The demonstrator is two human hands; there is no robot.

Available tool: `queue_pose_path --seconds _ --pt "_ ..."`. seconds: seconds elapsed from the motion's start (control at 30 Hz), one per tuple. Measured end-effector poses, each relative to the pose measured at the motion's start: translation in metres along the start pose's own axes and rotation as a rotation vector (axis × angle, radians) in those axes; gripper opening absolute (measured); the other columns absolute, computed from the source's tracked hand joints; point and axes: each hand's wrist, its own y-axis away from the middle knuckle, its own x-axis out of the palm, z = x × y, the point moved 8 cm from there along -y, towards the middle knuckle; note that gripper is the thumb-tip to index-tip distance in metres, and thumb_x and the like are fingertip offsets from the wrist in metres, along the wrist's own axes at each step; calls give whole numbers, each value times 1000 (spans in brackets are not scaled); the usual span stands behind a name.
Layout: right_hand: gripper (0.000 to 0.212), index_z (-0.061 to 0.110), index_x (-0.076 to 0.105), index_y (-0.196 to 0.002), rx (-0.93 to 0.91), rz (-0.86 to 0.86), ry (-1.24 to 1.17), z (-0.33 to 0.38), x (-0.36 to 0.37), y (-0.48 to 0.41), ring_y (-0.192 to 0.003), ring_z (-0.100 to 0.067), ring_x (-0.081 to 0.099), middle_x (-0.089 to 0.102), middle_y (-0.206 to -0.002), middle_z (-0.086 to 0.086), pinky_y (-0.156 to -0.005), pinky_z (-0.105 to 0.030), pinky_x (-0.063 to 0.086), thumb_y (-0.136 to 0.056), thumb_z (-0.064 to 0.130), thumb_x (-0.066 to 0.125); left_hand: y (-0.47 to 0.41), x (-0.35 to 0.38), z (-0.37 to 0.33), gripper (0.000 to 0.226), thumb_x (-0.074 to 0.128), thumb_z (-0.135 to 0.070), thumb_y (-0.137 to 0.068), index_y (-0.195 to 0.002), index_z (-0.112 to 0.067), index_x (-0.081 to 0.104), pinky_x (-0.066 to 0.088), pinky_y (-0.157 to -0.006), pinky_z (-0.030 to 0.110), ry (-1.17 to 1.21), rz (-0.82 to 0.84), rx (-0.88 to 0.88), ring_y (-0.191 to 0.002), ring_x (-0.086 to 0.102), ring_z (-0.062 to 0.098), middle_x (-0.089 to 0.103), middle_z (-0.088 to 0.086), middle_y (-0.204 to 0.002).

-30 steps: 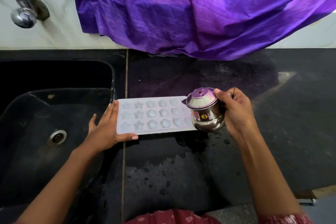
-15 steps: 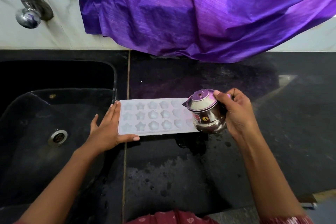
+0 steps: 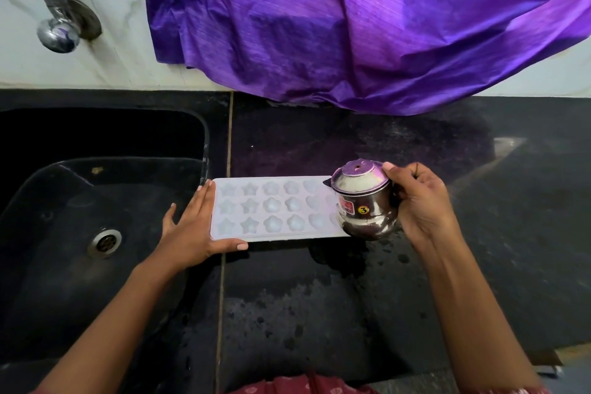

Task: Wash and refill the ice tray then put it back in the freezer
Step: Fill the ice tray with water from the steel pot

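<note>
At frame centre, the white ice tray [image 3: 271,208] lies flat on the black counter [image 3: 367,297], just right of the sink [image 3: 96,233], its 3 rows of moulds facing up. The left hand [image 3: 192,233] braces its left end, fingers straight and thumb along the near edge. The right hand [image 3: 419,205] is wrapped around a small steel pot [image 3: 364,205], tilted over the tray's right end.

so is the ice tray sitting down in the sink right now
No, the ice tray lies flat on the black counter to the right of the sink, with the left hand steadying its end.
</note>
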Motion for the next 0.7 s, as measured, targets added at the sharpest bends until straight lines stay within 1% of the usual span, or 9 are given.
queue_pose_path --seconds 0.07,0.13,0.23,0.37,0.5,0.7 --pt "37 17 36 -60 -2 8 -14 0 3 0 -48 -2 48 48 -44 9 -49 -14 42 -85 1 58 0 0 0 148 19 -103 -25 -146 -27 -18 -9 -113 48 7 2 0 -132 -18 -7 -18 -11 -156" --pt "36 16 36 -61 -4 25 -8 0 7 0 -45 -1 45 46 -42 10 -47 -13 40 -86 1 57 0 0 0 148 19 -104 -25 -146 -27 -18 -9 -113 48 16 3 1 -133 -18 -6 -18 -11 -156" --pt "36 16 36 -61 -5 58 6 0 14 -1 -51 -3 48 47 -43 11 -48 -13 41 -85 0 57 1 0 0 149 19 -104 -24 -147 -27 -17 -9 -113 48 20 1 -1 -133 -18 -6 -17 -11 -156" --pt "36 16 36 -62 -2 91 46 -2 23 -1 -45 0 48 48 -42 12 -45 -13 41 -85 1 58 2 -1 -2 151 20 -103 -23 -147 -26 -16 -9 -113 48 34 4 -3 -138 -16 -2 -16 -11 -156" --pt "36 17 38 -60 -11 106 101 -4 27 -2 -49 -4 46 47 -48 8 -46 -15 40 -84 3 61 3 -2 -3 151 18 -104 -23 -147 -25 -17 -10 -113 49 26 8 1 -139 -16 0 -17 -11 -156" --pt "37 18 37 -60 -27 130 152 -4 30 -3 -49 -4 43 45 -50 7 -46 -15 37 -84 4 62 3 -2 -4 152 16 -104 -22 -147 -24 -18 -10 -112 48 22 17 -1 -135 -19 -4 -19 -10 -155"
